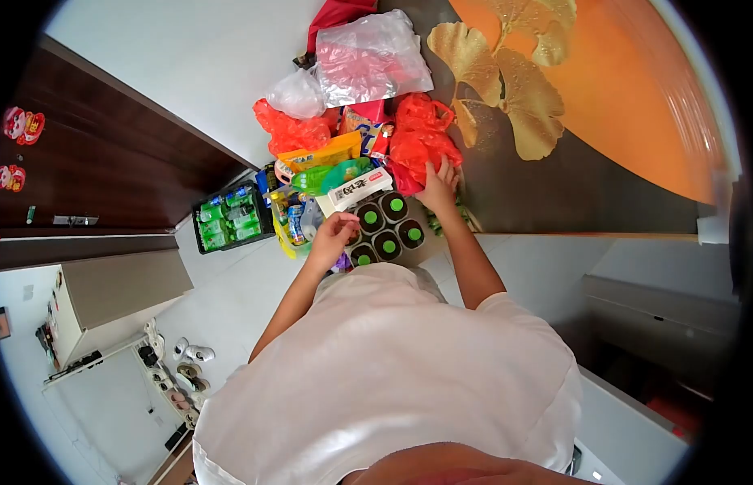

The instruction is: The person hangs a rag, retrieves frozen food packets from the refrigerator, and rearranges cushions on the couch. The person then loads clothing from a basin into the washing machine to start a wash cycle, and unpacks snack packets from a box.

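Note:
My right hand (439, 186) is at the lower right side of a bulging red plastic bag (421, 133), its fingers bent against the plastic; what is inside the bag is hidden. My left hand (334, 232) hovers by the left edge of a pack of dark bottles with green caps (384, 242), fingers loosely curled and apart, with nothing visible in them. Between the hands and just beyond the bottles lies a white box with dark characters (359, 187). A green packet (332, 175) and a yellow packet (324, 153) are behind that box.
A black crate of green bottles (228, 218) stands at the left, near a dark door (109, 153). Another red bag (291, 129) and a clear plastic bag (372, 56) lie farther back. A wall panel with gold leaves (526, 89) borders the right. Shoes (190, 352) are at lower left.

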`<state>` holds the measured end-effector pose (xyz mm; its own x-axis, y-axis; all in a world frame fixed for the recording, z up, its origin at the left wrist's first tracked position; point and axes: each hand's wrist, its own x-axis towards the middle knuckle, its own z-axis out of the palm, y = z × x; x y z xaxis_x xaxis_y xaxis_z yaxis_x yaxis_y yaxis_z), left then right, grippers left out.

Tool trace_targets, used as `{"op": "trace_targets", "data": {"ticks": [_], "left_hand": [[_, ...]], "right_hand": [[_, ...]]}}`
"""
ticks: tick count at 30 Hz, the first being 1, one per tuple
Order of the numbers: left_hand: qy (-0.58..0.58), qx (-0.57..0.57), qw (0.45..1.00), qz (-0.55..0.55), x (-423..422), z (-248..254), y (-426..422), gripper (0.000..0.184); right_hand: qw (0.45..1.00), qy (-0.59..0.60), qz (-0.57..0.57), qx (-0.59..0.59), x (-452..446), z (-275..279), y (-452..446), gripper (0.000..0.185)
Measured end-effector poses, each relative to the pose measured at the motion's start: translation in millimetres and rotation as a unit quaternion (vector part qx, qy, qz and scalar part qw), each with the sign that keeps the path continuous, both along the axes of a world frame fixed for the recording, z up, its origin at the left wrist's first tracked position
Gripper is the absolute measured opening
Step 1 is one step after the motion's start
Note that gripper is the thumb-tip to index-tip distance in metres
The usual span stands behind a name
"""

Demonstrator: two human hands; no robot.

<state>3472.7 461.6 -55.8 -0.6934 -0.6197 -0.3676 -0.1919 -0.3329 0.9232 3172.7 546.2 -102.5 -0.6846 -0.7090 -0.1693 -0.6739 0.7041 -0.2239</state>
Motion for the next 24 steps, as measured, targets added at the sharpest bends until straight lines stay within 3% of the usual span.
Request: {"op": "trace_targets", "data": {"ticks": [4,5,7,8,9,13,17,19,20,21,23,24], "left_hand": [[-0.008,-0.011,1.000,0.023,16.5,-9.4,0.5,0.016],[-0.018,-0.022,0.999,0.031,19.8,-10.0,0.3,0.017],[-0.036,-0.011,0.999,0.036,27.5,-14.3,1.3,0.017],[-0.039,-0.008,0.998,0.040,31.0,-16.2,2.2,0.016],[-0.043,-0.005,0.998,0.045,33.7,-16.8,3.3,0.016],[-0.051,0.003,0.997,0.060,42.3,-12.6,11.0,0.015],[-0.038,0.003,0.996,0.079,51.5,-7.7,15.9,0.015],[-0.029,0.004,0.992,0.119,56.6,-3.0,18.5,0.015],[-0.036,0.001,0.991,0.131,61.5,-4.4,17.3,0.015],[-0.031,0.001,0.990,0.136,66.1,-6.3,15.1,0.015],[-0.002,-0.004,0.986,0.167,78.0,-10.2,13.6,0.014],[-0.003,-0.001,0.986,0.164,84.2,-7.5,10.5,0.014]], "right_hand": [[0.998,-0.037,0.045,-0.024,4.0,69.1,9.5,0.099],[0.998,-0.039,0.050,-0.023,-2.0,63.9,3.8,0.099],[0.963,-0.046,0.086,-0.250,-27.9,49.7,-24.3,0.085],[0.943,-0.025,0.125,-0.307,-38.8,57.3,-47.7,0.079],[0.917,-0.004,0.164,-0.364,-49.0,72.1,-76.2,0.073],[0.864,0.109,0.122,-0.476,-84.5,101.7,-183.0,0.072],[0.869,0.149,0.048,-0.469,-108.4,94.7,-230.2,0.062],[0.904,0.106,0.035,-0.412,-113.6,100.9,-229.8,0.047],[0.873,0.107,0.030,-0.474,-105.6,104.2,-226.3,0.035],[0.872,0.109,0.037,-0.476,-99.2,107.3,-219.5,0.035],[0.772,-0.271,0.067,-0.570,-74.9,126.8,-190.8,0.034],[0.775,-0.270,0.071,-0.567,-62.6,133.0,-178.0,0.034]]}}
